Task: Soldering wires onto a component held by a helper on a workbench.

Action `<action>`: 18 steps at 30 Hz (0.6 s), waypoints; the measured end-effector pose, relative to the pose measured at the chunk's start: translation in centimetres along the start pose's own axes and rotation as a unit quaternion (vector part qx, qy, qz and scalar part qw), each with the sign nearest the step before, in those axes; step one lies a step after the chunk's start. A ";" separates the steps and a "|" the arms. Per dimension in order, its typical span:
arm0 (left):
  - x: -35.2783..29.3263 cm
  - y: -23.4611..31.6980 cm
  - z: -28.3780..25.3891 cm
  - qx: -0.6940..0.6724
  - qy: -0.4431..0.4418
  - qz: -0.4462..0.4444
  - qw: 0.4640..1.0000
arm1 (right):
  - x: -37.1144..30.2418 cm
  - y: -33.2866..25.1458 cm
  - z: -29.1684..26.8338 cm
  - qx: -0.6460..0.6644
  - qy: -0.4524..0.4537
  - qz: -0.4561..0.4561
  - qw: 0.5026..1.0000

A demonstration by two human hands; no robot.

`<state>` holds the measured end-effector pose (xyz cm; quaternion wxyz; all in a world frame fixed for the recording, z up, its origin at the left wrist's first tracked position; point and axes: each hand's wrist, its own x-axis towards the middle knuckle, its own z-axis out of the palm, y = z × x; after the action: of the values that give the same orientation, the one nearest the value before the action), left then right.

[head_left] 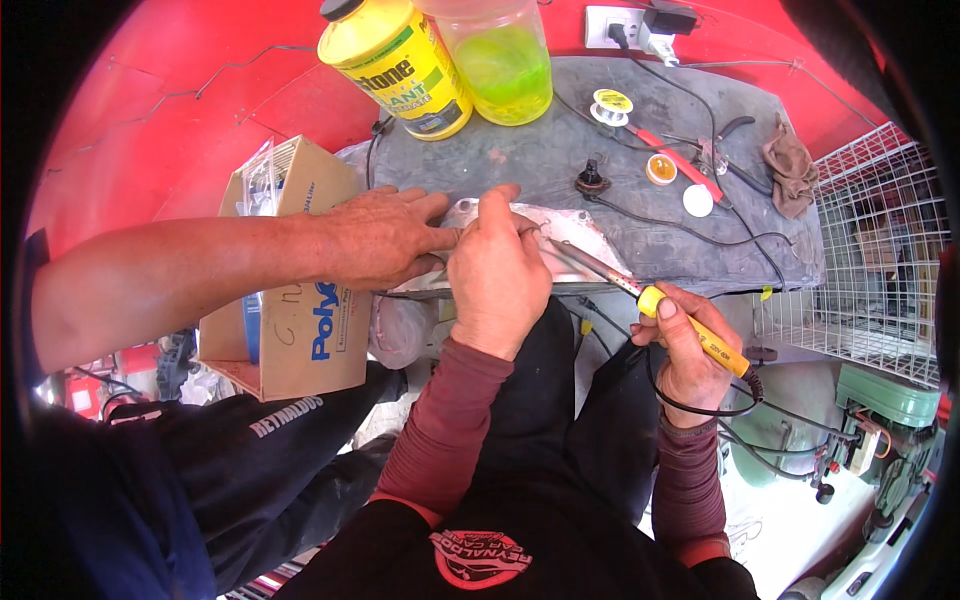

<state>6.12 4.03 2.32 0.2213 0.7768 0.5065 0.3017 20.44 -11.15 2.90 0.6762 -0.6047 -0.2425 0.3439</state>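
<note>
The soldering iron [652,299] is clamped in the grip of the right hand [692,355], its tip over the white plate [584,230]. The left hand [500,275] is above this plate; whether its grip is closed on something, I cannot tell.

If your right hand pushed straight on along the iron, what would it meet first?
Probably the left hand, with the soldering iron in the right hand leading. The whitish plate lies close beneath the iron and might catch it first; depth is unclear.

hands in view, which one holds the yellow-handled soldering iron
The person's right hand; the person's left hand and co-worker's hand are at the whitish piece.
</note>
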 end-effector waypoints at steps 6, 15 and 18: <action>0.0 0.0 0.2 0.012 -0.002 -0.011 1.000 | 0.0 0.1 0.0 -0.001 -0.001 -0.005 1.000; 0.0 0.1 -0.1 0.003 -0.012 -0.003 1.000 | 0.1 0.1 -0.1 0.000 0.000 -0.005 1.000; 0.0 0.0 0.1 0.001 -0.004 -0.002 1.000 | 0.1 0.1 -0.1 0.000 -0.001 -0.002 1.000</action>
<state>6.20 4.06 2.32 0.2230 0.7769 0.5078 0.2980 20.57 -11.16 2.73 0.6770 -0.6034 -0.2444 0.3432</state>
